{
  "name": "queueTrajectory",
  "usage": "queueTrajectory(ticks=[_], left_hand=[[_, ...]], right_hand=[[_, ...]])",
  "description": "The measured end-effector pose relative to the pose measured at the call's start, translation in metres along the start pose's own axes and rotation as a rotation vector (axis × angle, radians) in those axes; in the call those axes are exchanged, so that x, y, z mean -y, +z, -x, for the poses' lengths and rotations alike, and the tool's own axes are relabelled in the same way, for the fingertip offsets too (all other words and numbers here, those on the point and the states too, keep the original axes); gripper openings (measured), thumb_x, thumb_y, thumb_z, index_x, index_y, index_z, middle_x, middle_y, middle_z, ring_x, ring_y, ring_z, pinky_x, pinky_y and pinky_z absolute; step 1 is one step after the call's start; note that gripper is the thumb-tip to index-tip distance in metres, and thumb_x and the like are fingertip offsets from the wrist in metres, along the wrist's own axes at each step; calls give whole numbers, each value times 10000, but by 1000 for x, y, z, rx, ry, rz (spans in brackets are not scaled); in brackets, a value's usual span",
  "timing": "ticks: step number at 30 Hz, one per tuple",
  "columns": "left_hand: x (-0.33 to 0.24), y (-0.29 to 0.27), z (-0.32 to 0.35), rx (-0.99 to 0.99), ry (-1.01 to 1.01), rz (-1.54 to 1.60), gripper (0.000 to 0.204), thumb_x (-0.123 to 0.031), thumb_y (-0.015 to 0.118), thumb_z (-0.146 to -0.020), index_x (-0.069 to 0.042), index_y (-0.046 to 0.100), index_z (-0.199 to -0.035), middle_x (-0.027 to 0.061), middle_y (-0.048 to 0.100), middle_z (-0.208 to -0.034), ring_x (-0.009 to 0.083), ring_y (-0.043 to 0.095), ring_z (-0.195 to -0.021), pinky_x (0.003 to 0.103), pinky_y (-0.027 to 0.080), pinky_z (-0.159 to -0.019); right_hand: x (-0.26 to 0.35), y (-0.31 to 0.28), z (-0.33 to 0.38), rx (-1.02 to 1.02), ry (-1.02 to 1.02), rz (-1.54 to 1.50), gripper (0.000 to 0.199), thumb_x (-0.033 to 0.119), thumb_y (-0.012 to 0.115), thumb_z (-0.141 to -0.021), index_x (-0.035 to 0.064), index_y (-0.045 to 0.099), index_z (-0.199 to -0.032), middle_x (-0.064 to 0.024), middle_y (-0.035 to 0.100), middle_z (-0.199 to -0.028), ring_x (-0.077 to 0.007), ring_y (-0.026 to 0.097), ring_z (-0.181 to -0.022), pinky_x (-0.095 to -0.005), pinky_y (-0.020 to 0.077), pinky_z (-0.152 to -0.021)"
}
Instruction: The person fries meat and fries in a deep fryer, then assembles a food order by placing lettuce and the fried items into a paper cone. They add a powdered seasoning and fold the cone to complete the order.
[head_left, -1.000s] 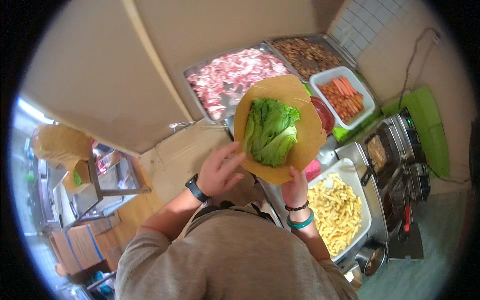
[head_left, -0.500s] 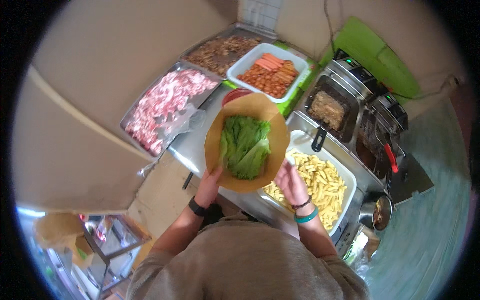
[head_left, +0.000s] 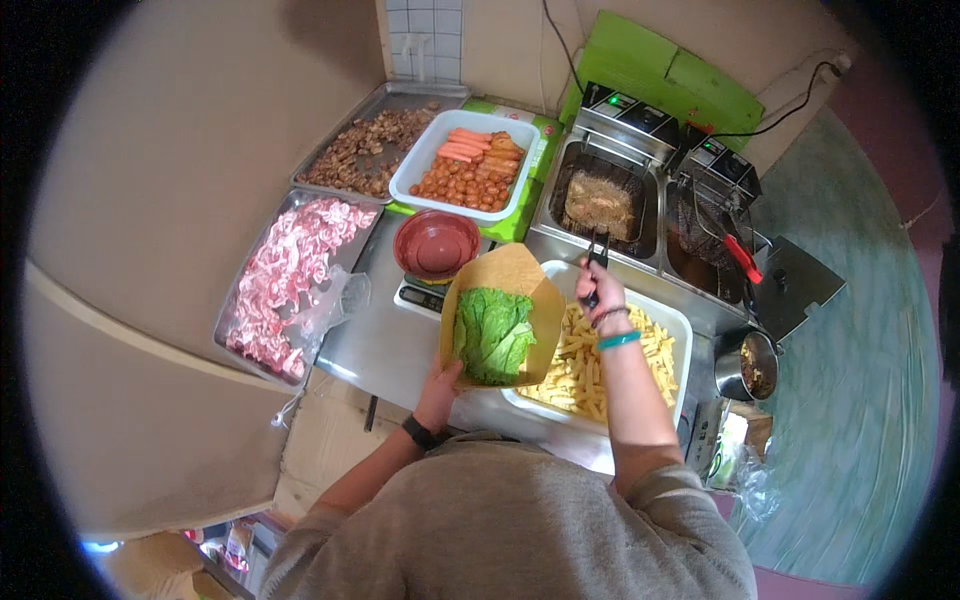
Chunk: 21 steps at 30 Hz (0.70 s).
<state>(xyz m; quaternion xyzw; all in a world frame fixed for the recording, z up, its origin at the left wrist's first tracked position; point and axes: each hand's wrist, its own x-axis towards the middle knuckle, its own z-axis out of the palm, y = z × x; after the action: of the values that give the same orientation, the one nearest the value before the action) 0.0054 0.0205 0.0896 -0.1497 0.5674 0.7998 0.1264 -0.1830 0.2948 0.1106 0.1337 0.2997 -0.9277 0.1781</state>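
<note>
My left hand (head_left: 437, 392) grips the lower left edge of a brown paper food box (head_left: 543, 318), its fingers partly hidden behind the board. Green lettuce leaves (head_left: 493, 335) lie inside the box. My right hand (head_left: 601, 289) is closed round the black handle of a fryer basket (head_left: 640, 207). That basket sits in the left well of a steel deep fryer, with a browned fried piece of food (head_left: 598, 204) in it. Below my right wrist, pale cut fries (head_left: 575, 375) fill a white tray (head_left: 683, 345), partly covered by the box and my forearm.
On the left are a metal tray of raw sliced meat (head_left: 290, 270) and one of browned meat (head_left: 375, 150). A white tub (head_left: 400, 185) holds sausages. A red bowl (head_left: 436, 245) stands on a scale. Another basket with a red handle (head_left: 742, 260) and a steel pot (head_left: 748, 366) are at right.
My right hand has left the box's side and taken hold of the basket handle. The box, in my left hand, now sits lower in front of the red bowl. The view has shifted.
</note>
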Motion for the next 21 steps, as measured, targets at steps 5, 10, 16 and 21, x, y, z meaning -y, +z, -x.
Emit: queueTrajectory(ticks=[5,10,16,21], left_hand=[[-8,7,5,-35,41,136,383,-229,421,-897,-76,366,-1243,77,487,-1164,213,509,-1034,364,445,-836],[-4,-3,-4,-12,-33,42,362,-236,429,-893,-69,392,-1212,70,500,-1131,191,521,-989,334,450,-782],[-3,-4,-16,3,-26,25,346,-235,441,-890,-42,409,-1175,67,521,-1074,175,526,-946,324,446,-742],[-5,4,-21,13,19,127,310,-205,430,-892,-19,437,-1140,91,524,-1060,209,524,-952,329,440,-775]], right_hand=[[-51,-6,47,-168,-238,324,186,191,429,-903,75,452,-1046,-4,410,-594,-95,345,-405,-246,313,-353],[-53,-12,52,-169,-262,351,200,181,422,-904,64,450,-1063,-14,412,-593,-104,367,-403,-257,326,-349],[-55,-16,48,-146,-274,336,216,181,427,-901,65,451,-1082,-13,412,-604,-103,359,-406,-254,333,-359],[-44,-6,54,-149,-209,301,198,181,427,-901,75,451,-1066,-7,406,-605,-92,344,-413,-247,333,-371]])
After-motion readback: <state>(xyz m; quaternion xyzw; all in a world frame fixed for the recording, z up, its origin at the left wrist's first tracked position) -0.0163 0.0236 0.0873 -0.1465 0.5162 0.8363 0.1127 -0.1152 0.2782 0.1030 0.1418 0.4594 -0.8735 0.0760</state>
